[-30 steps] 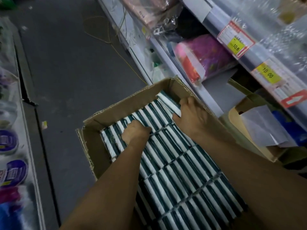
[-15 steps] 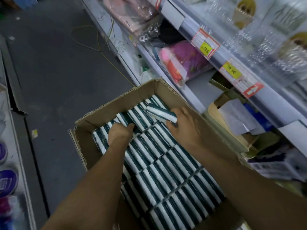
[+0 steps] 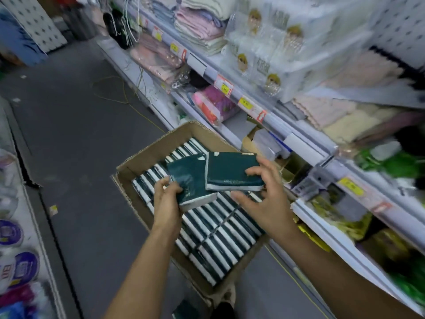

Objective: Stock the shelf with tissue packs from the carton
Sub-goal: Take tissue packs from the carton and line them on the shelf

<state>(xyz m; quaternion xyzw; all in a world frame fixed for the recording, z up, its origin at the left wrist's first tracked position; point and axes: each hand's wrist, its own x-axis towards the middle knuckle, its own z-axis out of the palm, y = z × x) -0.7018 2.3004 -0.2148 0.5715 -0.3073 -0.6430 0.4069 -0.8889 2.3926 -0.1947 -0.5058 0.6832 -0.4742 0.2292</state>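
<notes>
A person stands over an open cardboard carton point(image 3: 147, 155) on a grey shop floor point(image 3: 76, 139), both bare hands raised above it with a dark green tissue pack in each. At the far left of the carton, across the aisle, a white rack carries round blue-labelled packets point(image 3: 20, 268). Over the carton's left half, the left hand point(image 3: 166, 201) grasps one tissue pack point(image 3: 190, 180) by its near left corner, thumb on the top face and fingers curled beneath, so the pack juts up and away from the palm. Touching that pack's right edge and partly overlapping it lies the second tissue pack point(image 3: 232, 170), held flat by the right hand point(image 3: 266, 199), whose fingers curl over its right end while the thumb reaches under its near edge. Below both hands the carton is filled with rows of green-and-white packs point(image 3: 220, 229) standing on edge. To the right of the carton runs the white shelf point(image 3: 305, 148) with yellow price tags point(image 3: 245, 102), folded towels point(image 3: 197, 31) and a pink bundle point(image 3: 213, 104).
</notes>
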